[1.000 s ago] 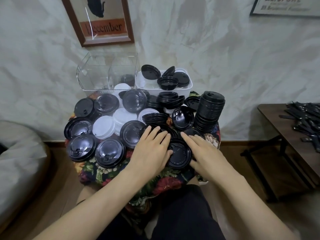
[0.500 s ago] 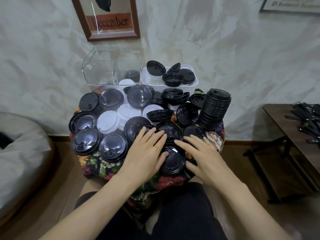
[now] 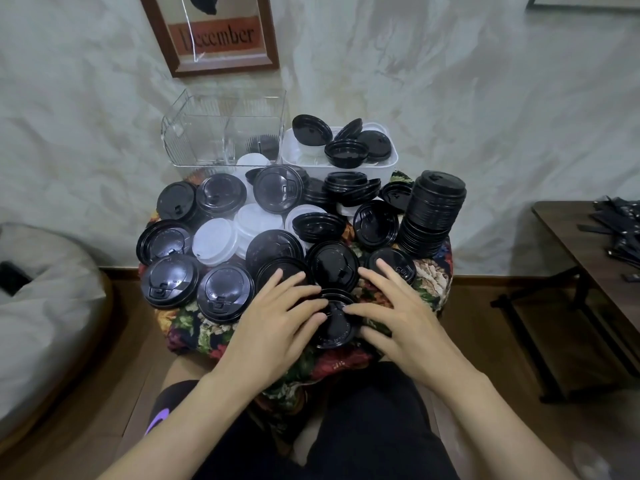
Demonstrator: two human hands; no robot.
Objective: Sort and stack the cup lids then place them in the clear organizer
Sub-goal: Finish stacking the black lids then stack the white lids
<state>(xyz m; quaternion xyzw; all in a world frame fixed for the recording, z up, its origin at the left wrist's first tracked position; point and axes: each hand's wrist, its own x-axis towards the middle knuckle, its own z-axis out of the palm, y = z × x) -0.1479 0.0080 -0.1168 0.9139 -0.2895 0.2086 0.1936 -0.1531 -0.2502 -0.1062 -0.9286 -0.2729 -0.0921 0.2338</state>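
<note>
Black plastic cup lids (image 3: 169, 278) cover most of the small floral-draped surface (image 3: 194, 327) in the head view. A few white lids (image 3: 214, 240) sit at middle left, and a tall stack (image 3: 433, 216) of black ones stands at the far right. The clear organizer (image 3: 221, 133) is at the far left edge, with a white bin (image 3: 391, 161) holding more lids just beside it on the right. At the near edge both hands lie flat with fingers straight: the left hand (image 3: 277, 327) and right hand (image 3: 401, 327) rest on either side of one black lid (image 3: 337, 320), gripping nothing. The lids look light, thin and slick, springy rather than stiff. A pinch at the rolled rim should lift one, and nested stacks would likely slide if tilted.
</note>
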